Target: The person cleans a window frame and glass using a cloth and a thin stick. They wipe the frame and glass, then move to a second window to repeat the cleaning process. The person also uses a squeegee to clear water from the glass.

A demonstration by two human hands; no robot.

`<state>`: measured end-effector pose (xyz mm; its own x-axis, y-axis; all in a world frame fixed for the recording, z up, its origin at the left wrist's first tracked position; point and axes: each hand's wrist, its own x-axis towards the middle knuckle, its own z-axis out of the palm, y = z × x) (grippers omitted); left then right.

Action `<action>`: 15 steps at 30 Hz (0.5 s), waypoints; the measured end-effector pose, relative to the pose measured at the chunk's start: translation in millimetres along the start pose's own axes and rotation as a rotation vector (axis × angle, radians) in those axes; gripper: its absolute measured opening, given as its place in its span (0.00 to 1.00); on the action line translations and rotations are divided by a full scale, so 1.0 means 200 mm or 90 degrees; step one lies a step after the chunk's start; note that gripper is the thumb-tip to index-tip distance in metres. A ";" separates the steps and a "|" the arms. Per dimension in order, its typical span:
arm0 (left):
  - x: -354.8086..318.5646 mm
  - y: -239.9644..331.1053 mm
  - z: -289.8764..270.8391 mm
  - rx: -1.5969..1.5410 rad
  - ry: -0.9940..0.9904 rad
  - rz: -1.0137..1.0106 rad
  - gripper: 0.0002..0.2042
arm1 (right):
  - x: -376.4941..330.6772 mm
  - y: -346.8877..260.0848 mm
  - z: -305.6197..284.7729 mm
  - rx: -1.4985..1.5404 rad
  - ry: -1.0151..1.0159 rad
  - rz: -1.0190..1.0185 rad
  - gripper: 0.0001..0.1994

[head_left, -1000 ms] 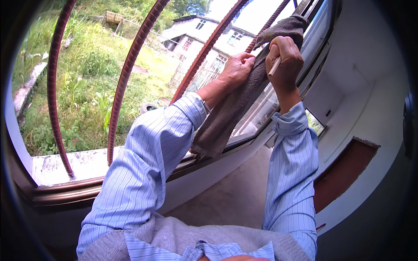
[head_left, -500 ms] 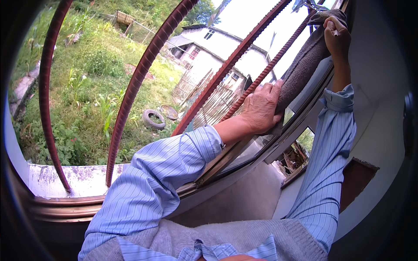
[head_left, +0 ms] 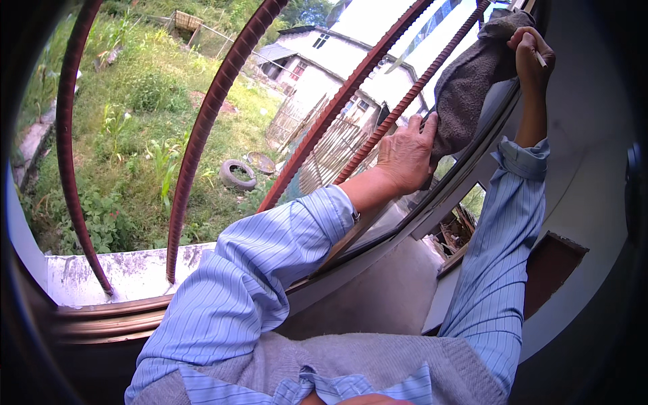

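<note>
— So, what does the head view show up by the window?

— A grey-brown cloth [head_left: 472,74] hangs against the rusty ribbed window bars [head_left: 405,101], stretched between both hands. The right hand [head_left: 533,57] is raised high at the top right, fingers closed around the upper end of the cloth, with a thin pale stick-like thing poking out of the grip.

— And the other one?

— The left hand [head_left: 407,154] sits lower, against the bars, its thumb and fingers pinching the bottom edge of the cloth. Both arms are in blue striped shirt sleeves [head_left: 270,270], cuffs turned back, with a grey knitted vest [head_left: 378,368] showing along the lower edge.

— Where exactly is the cloth, then?

— At the upper right of the window opening, lying over one of the bars and touching the window frame [head_left: 466,175] just beside it.

— What is around it?

— Below the bars runs a weathered concrete sill [head_left: 128,270]. Outside there is grass, an old tyre [head_left: 237,173] lying on the ground, a wooden fence and a white house [head_left: 337,61] beyond.
</note>
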<state>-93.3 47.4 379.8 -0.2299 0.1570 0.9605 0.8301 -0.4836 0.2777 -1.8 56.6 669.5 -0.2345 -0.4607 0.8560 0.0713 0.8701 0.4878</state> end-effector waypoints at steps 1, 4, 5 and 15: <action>0.01 0.02 -0.01 0.004 -0.030 -0.029 0.33 | -0.05 -0.06 0.00 0.035 0.002 0.017 0.13; 0.01 0.05 -0.04 0.047 -0.027 -0.062 0.25 | -0.20 -0.24 0.00 0.096 -0.025 0.029 0.14; 0.01 0.02 -0.04 0.056 -0.041 -0.090 0.24 | -0.25 -0.26 0.00 0.124 -0.041 0.047 0.14; -0.60 0.33 -0.27 0.042 -0.015 -0.075 0.07 | -0.50 -0.52 -0.30 0.134 -0.227 0.254 0.14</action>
<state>-38.3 -50.3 283.0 -0.3165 0.2298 0.9203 0.8296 -0.4035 0.3860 72.7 2.1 544.5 -0.5436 -0.0341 0.8386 0.0352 0.9974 0.0633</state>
